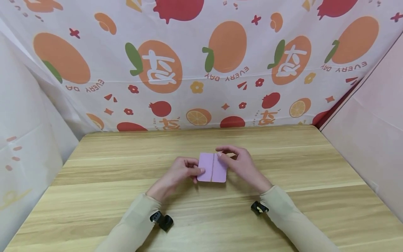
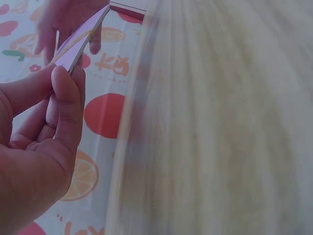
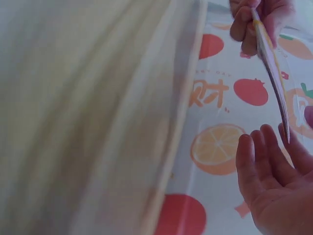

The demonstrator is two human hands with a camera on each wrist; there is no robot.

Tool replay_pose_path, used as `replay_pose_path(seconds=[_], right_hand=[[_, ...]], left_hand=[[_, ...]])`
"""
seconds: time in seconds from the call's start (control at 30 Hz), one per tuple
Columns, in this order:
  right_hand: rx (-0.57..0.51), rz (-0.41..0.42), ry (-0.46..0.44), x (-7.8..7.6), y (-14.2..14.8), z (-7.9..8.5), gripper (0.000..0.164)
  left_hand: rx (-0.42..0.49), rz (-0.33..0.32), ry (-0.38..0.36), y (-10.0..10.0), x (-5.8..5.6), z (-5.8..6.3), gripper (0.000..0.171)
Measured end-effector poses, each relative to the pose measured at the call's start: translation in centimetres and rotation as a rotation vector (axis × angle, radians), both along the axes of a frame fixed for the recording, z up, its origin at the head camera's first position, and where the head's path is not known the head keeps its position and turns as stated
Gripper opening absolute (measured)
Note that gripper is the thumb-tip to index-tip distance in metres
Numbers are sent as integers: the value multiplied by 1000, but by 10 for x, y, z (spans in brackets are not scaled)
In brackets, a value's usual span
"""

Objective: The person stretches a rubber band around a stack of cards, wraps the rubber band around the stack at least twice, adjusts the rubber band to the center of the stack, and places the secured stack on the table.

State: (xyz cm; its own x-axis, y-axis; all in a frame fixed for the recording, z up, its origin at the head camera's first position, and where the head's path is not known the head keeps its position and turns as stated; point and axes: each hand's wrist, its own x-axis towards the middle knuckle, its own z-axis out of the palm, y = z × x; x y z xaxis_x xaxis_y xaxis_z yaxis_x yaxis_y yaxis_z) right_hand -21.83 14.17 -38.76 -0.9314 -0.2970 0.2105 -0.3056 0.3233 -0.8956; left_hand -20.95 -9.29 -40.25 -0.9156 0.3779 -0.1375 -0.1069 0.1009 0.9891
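Observation:
A thin lilac square pad with rounded corners [image 1: 205, 161] is held up over the table. Round its middle runs a narrow tan band [image 1: 212, 168]. My left hand [image 1: 178, 174] pinches its left edge, thumb on the face and fingers behind. At the top right corner, my right hand [image 1: 245, 164] has its thumb tip close to the band, overlapping the lilac face. The right wrist view shows the pad nearly edge-on, slightly bowed [image 3: 272, 63], with the right hand's fingers extended by its near end.
Underneath lies a wood-grain table [image 1: 110, 196]. A white cloth printed with fruit [image 1: 195, 98] hangs behind its far edge, with pale cloth at both sides. Black straps with small devices [image 1: 162, 221] sit on both sleeves.

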Motion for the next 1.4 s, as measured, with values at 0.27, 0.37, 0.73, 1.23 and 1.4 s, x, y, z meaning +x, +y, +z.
replay_pose_path(seconds=[0.27, 0.37, 0.73, 1.23, 1.4], right_hand=[[299, 61, 245, 1, 2, 5, 49], [434, 92, 318, 3, 3, 7, 58], [689, 156, 341, 13, -5, 12, 86], [634, 126, 426, 11, -6, 12, 79], [645, 121, 399, 9, -4, 11, 79]], left_hand=[[-18, 90, -25, -8, -4, 3, 14], [-22, 118, -27, -9, -4, 6, 13], [-26, 130, -31, -6, -4, 8, 13], [-101, 129, 144, -10, -5, 17, 44], [-363, 101, 487, -14, -4, 29, 62]])
